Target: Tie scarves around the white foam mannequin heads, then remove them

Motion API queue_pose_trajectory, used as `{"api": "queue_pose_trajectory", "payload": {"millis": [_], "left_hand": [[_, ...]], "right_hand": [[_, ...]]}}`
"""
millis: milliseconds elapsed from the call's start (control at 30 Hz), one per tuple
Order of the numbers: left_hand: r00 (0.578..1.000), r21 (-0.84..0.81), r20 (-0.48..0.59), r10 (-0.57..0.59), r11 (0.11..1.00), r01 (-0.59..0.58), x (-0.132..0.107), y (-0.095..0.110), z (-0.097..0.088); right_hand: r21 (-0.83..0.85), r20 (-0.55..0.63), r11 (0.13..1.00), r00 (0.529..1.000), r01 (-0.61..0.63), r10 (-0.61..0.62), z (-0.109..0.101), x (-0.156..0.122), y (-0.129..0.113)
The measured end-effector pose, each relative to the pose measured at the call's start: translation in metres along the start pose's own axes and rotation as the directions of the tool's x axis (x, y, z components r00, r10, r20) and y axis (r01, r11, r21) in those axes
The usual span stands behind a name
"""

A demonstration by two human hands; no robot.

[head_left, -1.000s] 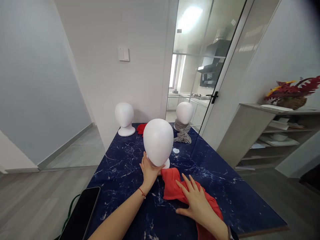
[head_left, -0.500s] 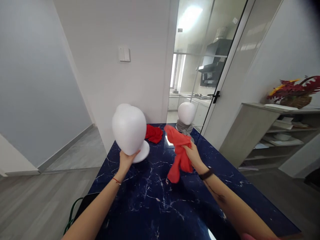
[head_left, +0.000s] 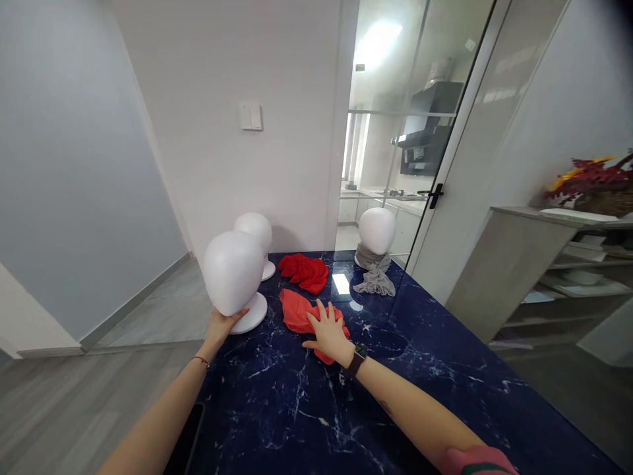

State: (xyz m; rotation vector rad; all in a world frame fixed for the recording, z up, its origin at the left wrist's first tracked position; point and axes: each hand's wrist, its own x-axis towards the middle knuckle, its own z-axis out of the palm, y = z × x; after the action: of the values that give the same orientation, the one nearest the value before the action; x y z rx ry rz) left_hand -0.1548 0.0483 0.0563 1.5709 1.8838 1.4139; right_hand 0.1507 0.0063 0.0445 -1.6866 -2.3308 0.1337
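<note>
My left hand (head_left: 222, 328) grips the neck of a white mannequin head (head_left: 233, 272), which stands on its round base at the table's left edge. Fingers spread, my right hand (head_left: 329, 332) lies on top of a coral-red scarf (head_left: 295, 310) that rests crumpled on the table. A second white mannequin head (head_left: 256, 231) stands behind the first, partly hidden by it. Beyond the coral scarf, a darker red scarf (head_left: 305, 272) lies bunched. At the far right corner, a third mannequin head (head_left: 377, 229) wears a grey scarf (head_left: 376, 274) tied at its neck.
The dark blue marble-patterned table (head_left: 297, 409) reaches back to the wall and a glass door (head_left: 400, 132). A black chair edge (head_left: 185, 439) shows at the near left. To the right stands a shelf unit (head_left: 534, 264) with a flower basket (head_left: 593, 185) on top.
My right hand has brought the coral scarf left and down onto the table and opened over it. The front mannequin head has moved left and slightly down in view, still in my left hand.
</note>
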Motion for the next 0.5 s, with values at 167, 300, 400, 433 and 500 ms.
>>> {"api": "queue_pose_trajectory", "payload": {"millis": [167, 300, 400, 433, 500], "left_hand": [[0.998, -0.087, 0.039, -0.059, 0.994, 0.062, 0.001, -0.011, 0.006], [0.996, -0.076, 0.052, -0.067, 0.995, 0.071, 0.000, -0.008, 0.008], [0.996, -0.002, 0.047, -0.078, 0.997, 0.078, -0.002, -0.004, 0.006], [0.997, 0.035, 0.026, -0.077, 0.996, 0.077, -0.004, -0.002, 0.004], [0.996, 0.103, -0.064, -0.058, 0.993, 0.065, -0.009, 0.004, 0.002]], "right_hand": [[-0.069, -0.008, 0.996, 0.998, 0.055, -0.056, 0.001, 0.016, 0.000], [-0.023, 0.073, 0.994, 0.992, 0.103, -0.101, -0.006, 0.035, 0.003], [0.040, 0.129, 0.992, 0.984, 0.117, -0.121, -0.024, 0.036, 0.007], [0.049, 0.129, 0.992, 0.984, 0.120, -0.125, -0.033, 0.033, 0.008], [0.050, 0.090, 0.991, 0.988, 0.125, -0.129, -0.049, 0.021, 0.011]]}}
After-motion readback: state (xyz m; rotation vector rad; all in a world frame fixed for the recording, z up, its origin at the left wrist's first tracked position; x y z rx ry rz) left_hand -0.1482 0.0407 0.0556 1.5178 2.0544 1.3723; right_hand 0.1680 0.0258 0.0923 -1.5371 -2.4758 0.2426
